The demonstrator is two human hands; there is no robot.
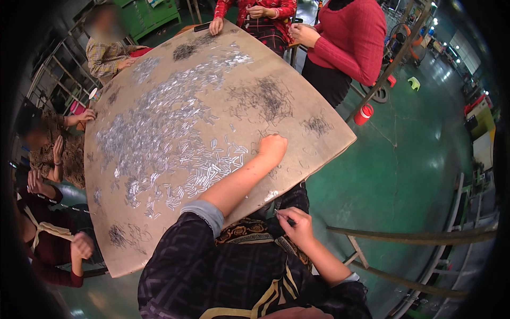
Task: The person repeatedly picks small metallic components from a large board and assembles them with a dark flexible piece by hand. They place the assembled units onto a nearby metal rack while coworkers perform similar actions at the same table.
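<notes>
On the brown tabletop (pixel 319 101) my left hand (pixel 273 149) is closed, knuckles up, its fingertips hidden. It rests beside a scatter of thin dark curved wire pieces (pixel 268 101). Whatever it may hold cannot be made out. My right hand (pixel 298 226) is below the table's near edge, above my lap. Its thumb and finger pinch something small and thin, with a pale tip, too small to name. A broad spread of short, shiny, clear tube-like pieces (pixel 210 173) lies to the left of my left hand.
Further heaps of dark wire pieces lie at the right corner (pixel 317 125), near-left corner (pixel 119 235) and far end (pixel 184 51). Several people sit around the table, one in a red sweater (pixel 350 42). A red bucket (pixel 364 114) and metal rails (pixel 409 234) are at the right.
</notes>
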